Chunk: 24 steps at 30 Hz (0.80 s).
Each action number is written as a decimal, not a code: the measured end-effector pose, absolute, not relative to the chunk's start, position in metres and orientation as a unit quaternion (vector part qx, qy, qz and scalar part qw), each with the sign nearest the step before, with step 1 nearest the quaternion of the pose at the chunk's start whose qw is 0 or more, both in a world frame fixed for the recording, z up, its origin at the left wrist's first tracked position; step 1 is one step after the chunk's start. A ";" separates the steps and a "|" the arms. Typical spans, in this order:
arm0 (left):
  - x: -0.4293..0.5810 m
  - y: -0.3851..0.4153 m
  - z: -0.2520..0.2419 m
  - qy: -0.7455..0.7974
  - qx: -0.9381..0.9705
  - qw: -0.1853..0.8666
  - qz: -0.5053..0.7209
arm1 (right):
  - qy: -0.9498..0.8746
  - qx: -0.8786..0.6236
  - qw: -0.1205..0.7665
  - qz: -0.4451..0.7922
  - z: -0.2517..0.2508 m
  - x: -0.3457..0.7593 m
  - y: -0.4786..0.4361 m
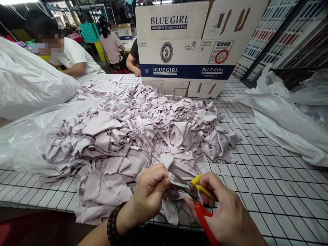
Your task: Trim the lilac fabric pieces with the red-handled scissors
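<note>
At the near edge of the table, my left hand (151, 191) pinches a piece of pale mauve fabric (167, 160) between thumb and fingers. My right hand (222, 205) is wrapped round a pair of scissors (193, 191) with one yellow and one red handle. Their blades are parted and point left, with the tips right beside my left fingertips and the cloth. Whether the blades touch the fabric I cannot tell. Just beyond both hands spreads a large heap of pale mauve garments (133, 133) with thin straps, and some of it hangs over the front edge.
A white cardboard box (176, 37) stands upright behind the heap. Clear plastic bags (30, 133) lie at the left, and white plastic bags (289, 116) at the right. The table (256, 177) has a white cloth with a black grid. Several people sit farther back.
</note>
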<state>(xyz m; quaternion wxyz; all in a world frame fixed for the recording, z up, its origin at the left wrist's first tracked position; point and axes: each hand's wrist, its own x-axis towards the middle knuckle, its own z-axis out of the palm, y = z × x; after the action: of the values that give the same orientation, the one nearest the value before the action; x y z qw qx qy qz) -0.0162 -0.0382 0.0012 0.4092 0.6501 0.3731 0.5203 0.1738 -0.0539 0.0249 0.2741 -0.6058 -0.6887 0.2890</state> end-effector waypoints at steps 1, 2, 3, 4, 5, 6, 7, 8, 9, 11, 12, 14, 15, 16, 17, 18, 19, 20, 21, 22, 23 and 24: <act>-0.017 -0.038 0.002 0.379 0.669 0.388 0.508 | -0.697 -0.608 0.268 0.270 0.026 0.173 -0.054; -0.018 -0.037 0.002 0.382 0.684 0.372 0.497 | -0.704 -0.611 0.263 0.249 0.026 0.173 -0.055; -0.018 -0.037 0.003 0.383 0.696 0.364 0.487 | -0.710 -0.614 0.257 0.229 0.026 0.173 -0.055; -0.019 -0.036 0.004 0.382 0.705 0.360 0.477 | -0.716 -0.616 0.251 0.210 0.025 0.173 -0.055; -0.019 -0.036 0.004 0.381 0.710 0.360 0.470 | -0.721 -0.618 0.246 0.195 0.025 0.173 -0.055; -0.019 -0.037 0.004 0.380 0.714 0.363 0.463 | -0.725 -0.620 0.240 0.183 0.025 0.174 -0.055; -0.019 -0.037 0.005 0.380 0.714 0.369 0.457 | -0.727 -0.621 0.235 0.174 0.025 0.174 -0.055; -0.019 -0.037 0.005 0.382 0.714 0.375 0.451 | -0.730 -0.622 0.230 0.168 0.025 0.174 -0.055; -0.019 -0.037 0.005 0.383 0.713 0.381 0.447 | -0.732 -0.622 0.226 0.163 0.026 0.174 -0.055; -0.019 -0.038 0.006 0.385 0.712 0.388 0.441 | -0.737 -0.620 0.221 0.154 0.027 0.174 -0.055; -0.020 -0.038 0.006 0.385 0.713 0.390 0.438 | -0.739 -0.619 0.219 0.148 0.027 0.174 -0.054; -0.020 -0.038 0.008 0.383 0.715 0.396 0.430 | -0.742 -0.619 0.216 0.135 0.029 0.174 -0.054; -0.021 -0.038 0.008 0.383 0.716 0.401 0.425 | -0.744 -0.619 0.216 0.130 0.029 0.174 -0.054; -0.022 -0.038 0.009 0.384 0.715 0.406 0.420 | -0.746 -0.617 0.216 0.129 0.029 0.175 -0.054; -0.022 -0.038 0.009 0.387 0.715 0.409 0.415 | -0.747 -0.615 0.215 0.129 0.029 0.175 -0.053; -0.023 -0.039 0.010 0.389 0.715 0.411 0.411 | -0.749 -0.613 0.214 0.131 0.029 0.176 -0.053; -0.024 -0.039 0.010 0.392 0.715 0.413 0.407 | -0.750 -0.612 0.212 0.133 0.029 0.177 -0.053; -0.024 -0.039 0.010 0.394 0.715 0.413 0.402 | -0.752 -0.611 0.207 0.135 0.028 0.178 -0.053; -0.025 -0.039 0.011 0.397 0.716 0.414 0.398 | -0.753 -0.611 0.202 0.136 0.029 0.178 -0.053; -0.025 -0.039 0.011 0.399 0.716 0.416 0.393 | -0.754 -0.612 0.196 0.136 0.029 0.179 -0.053; -0.025 -0.038 0.011 0.398 0.716 0.421 0.390 | -0.754 -0.614 0.190 0.136 0.029 0.179 -0.053; -0.025 -0.038 0.011 0.397 0.714 0.427 0.388 | -0.753 -0.617 0.184 0.136 0.030 0.179 -0.053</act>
<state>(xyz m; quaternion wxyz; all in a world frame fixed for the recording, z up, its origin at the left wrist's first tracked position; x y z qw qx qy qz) -0.0253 -0.0384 0.0111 0.4267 0.7143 0.3969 0.3875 0.1787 -0.0532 0.0302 0.1842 -0.6166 -0.7532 0.1360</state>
